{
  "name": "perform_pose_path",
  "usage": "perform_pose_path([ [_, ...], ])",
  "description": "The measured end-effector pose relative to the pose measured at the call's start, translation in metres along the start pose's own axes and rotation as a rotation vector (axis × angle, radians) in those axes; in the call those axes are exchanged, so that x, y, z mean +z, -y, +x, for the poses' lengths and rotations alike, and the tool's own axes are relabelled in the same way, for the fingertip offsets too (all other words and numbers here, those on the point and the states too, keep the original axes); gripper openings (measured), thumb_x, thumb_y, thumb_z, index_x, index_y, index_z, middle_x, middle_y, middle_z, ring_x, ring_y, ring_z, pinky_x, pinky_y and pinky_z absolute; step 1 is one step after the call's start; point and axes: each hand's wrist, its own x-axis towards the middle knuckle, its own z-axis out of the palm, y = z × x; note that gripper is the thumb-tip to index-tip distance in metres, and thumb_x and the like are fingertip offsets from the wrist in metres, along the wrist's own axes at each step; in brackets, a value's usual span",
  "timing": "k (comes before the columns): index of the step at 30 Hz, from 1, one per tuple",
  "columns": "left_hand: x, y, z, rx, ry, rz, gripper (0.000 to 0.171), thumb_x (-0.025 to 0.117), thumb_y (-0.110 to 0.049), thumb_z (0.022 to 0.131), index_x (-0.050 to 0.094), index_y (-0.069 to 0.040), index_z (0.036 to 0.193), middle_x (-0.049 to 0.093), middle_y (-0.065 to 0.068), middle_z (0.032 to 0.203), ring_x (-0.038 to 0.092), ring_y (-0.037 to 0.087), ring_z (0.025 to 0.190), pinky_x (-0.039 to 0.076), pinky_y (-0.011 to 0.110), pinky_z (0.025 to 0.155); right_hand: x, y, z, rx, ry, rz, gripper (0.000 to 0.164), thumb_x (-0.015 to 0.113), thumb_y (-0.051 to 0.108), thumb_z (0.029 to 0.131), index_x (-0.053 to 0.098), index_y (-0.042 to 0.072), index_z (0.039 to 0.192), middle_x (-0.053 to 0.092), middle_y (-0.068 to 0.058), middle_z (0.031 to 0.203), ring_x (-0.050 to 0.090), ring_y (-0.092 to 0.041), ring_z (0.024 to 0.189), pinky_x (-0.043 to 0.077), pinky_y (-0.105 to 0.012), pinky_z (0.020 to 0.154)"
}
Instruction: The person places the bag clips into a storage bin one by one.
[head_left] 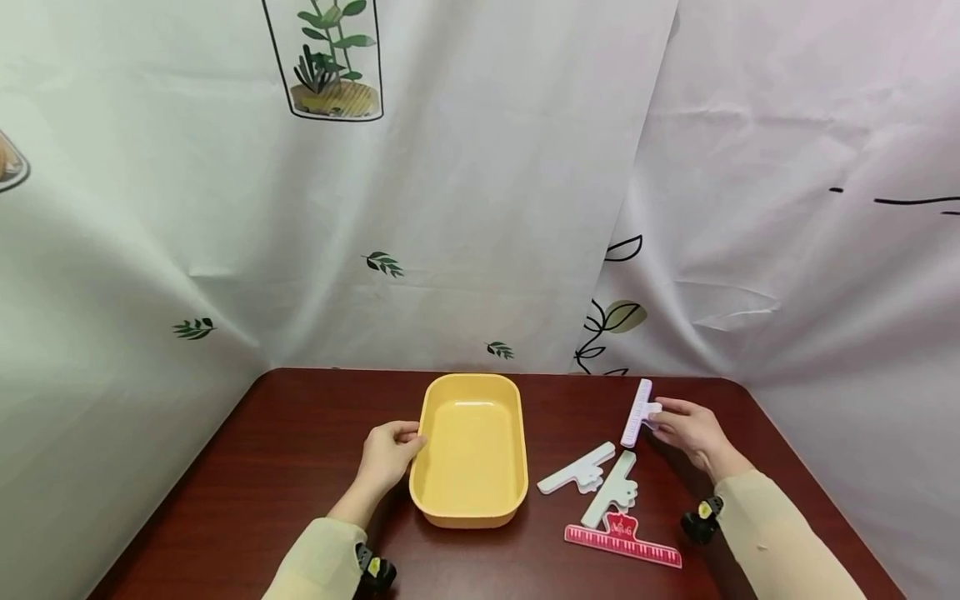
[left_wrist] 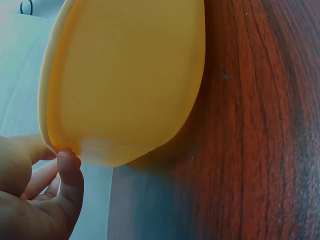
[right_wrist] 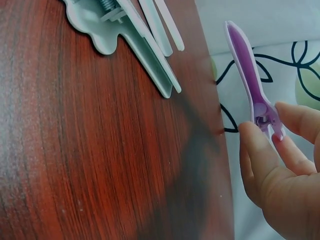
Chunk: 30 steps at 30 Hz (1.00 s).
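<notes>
My left hand (head_left: 386, 458) pinches the left rim of a yellow plastic tray (head_left: 471, 454), thumb and fingers on either side of the edge. Nothing lies inside the tray. In the left wrist view the tray wall (left_wrist: 130, 75) fills much of the picture. At the far right of the table, my right hand (head_left: 693, 433) holds a light purple bag clip (head_left: 637, 412) by its handle end. The right wrist view shows the clip (right_wrist: 245, 60) raised above the table edge, between thumb and fingers (right_wrist: 300, 122).
Two white bag clips, one (head_left: 576, 468) nearer the tray and one (head_left: 609, 490) beside it, lie right of the tray. A red clip (head_left: 622, 545) with ruler-like marks is in front of them. A patterned cloth (head_left: 480, 208) hangs behind the dark wooden table (head_left: 300, 467).
</notes>
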Motion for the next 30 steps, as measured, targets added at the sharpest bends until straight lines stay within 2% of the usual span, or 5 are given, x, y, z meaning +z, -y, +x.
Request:
perform_pose_path([
  [7,0.001,0.001,0.001,-0.013,0.002,-0.013,0.030,0.065,-0.007,0.086,0.064,0.006,0.113,0.065,0.016,0.092,0.061,0.013,0.068,0.054,0.028,0.052,0.002,-0.001,0.001,0.011,0.007,0.013,0.067,0.059,0.005,0.090,0.022,-0.014,0.143,0.060,0.002,0.091,0.064,-0.006,0.082,0.055,-0.035,0.085],
  [17,0.000,0.002,0.004,-0.032,0.010,-0.040,0.032,0.067,-0.008,0.084,0.064,0.005,0.113,0.065,0.016,0.093,0.058,0.013,0.062,0.052,0.028,0.048,0.004,0.002,0.003,0.010,0.024,0.038,0.071,0.063,0.008,0.089,0.023,-0.012,0.144,0.060,0.003,0.090,0.066,-0.007,0.082,0.055,-0.036,0.086],
  [30,0.000,0.003,0.006,-0.041,0.018,-0.062,0.032,0.065,-0.004,0.084,0.063,0.006,0.115,0.065,0.017,0.093,0.060,0.013,0.066,0.054,0.028,0.050,0.013,0.009,0.001,0.000,0.056,0.018,0.071,0.063,0.008,0.089,0.023,-0.013,0.144,0.062,0.005,0.088,0.066,-0.007,0.081,0.055,-0.036,0.084],
])
